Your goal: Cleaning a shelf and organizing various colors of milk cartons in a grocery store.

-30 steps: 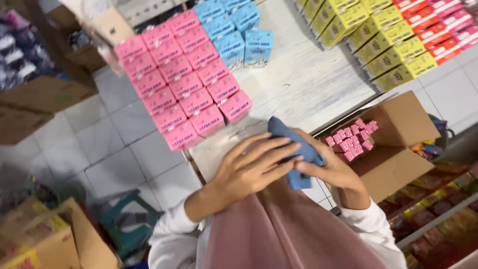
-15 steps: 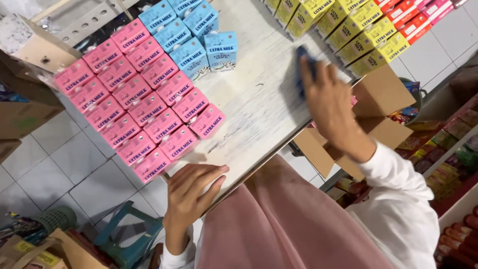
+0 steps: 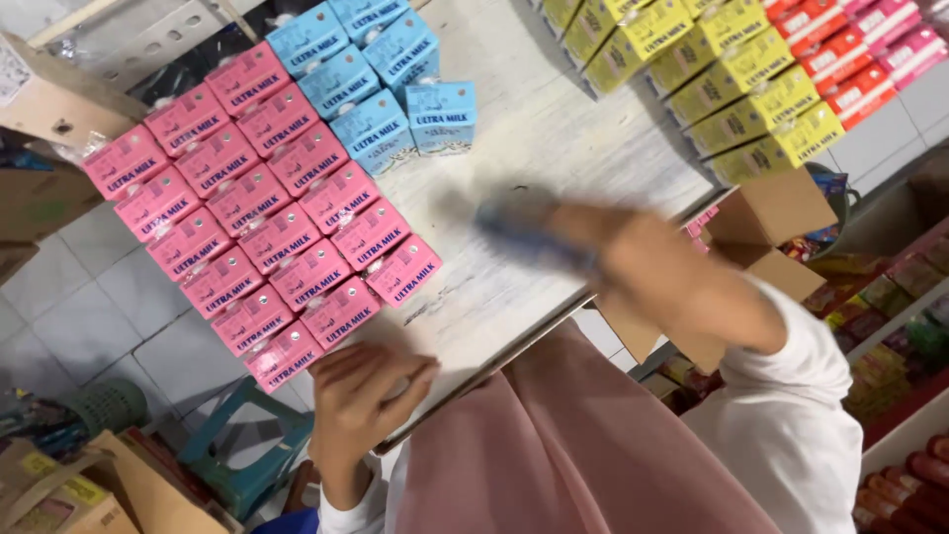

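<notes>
Right hand (image 3: 643,262), blurred, grips a blue cloth (image 3: 529,229) on the counter (image 3: 554,138); pink cartons (image 3: 267,227) beyond the left hand (image 3: 361,396), whose fingers curl on the edge.

Pink cartons (image 3: 262,213) are packed in rows on the white tabletop (image 3: 554,129). Blue cartons (image 3: 381,69) sit right against them at the far end. Yellow cartons (image 3: 712,69) line up well apart across the tabletop, with red ones (image 3: 840,40) beside them. A teal stool (image 3: 242,465) sits on the floor below the pink cartons.
</notes>
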